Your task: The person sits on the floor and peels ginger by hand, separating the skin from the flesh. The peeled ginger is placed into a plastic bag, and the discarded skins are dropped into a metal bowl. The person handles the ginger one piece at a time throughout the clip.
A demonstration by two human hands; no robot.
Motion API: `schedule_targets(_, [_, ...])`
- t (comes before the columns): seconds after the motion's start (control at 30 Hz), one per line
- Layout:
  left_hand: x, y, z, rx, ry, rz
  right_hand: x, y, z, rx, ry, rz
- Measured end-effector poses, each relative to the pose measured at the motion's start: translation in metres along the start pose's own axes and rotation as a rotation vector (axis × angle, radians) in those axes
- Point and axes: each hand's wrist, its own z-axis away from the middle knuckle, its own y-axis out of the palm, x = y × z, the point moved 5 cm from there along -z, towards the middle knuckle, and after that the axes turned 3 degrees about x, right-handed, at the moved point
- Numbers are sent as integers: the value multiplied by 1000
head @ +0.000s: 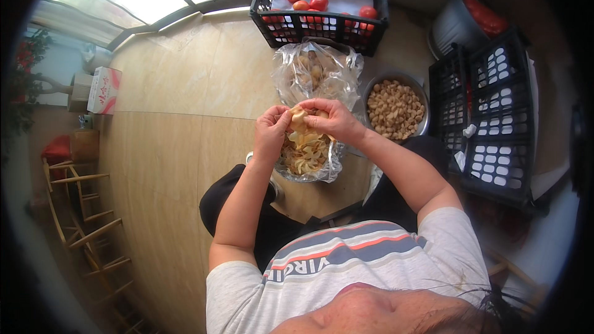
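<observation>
My left hand and my right hand meet in front of me, both holding a pale yellow-brown piece of what looks like fruit or its peel. Something thin and light brown shows beside my right palm; I cannot tell what it is. Below the hands, a container lined with clear plastic holds yellowish peelings. Just beyond them lies a clear plastic bag with round brownish items inside. To the right of my right hand, a metal bowl holds many small light-brown pieces.
A black plastic crate with tomatoes stands ahead on the tiled floor. More black crates stand at right, near a grey bucket with a red bag. At left are a white-and-red carton and wooden chairs.
</observation>
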Motion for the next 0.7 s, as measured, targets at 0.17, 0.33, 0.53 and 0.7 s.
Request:
schedule_targets(0.17, [-20,15,5,-148,320,-658,-19,-12,-2,-134,121,62])
schedule_targets(0.33, [-18,15,10,-202,441,-736,-23,-10,1,-122,302,-7])
schedule_targets(0.53, [-6,8,5,-176,395,-656,-25,-7,2,-138,240,-99])
schedule_targets(0.7, [-8,1,0,-275,325,-622,-16,-14,5,-154,246,95])
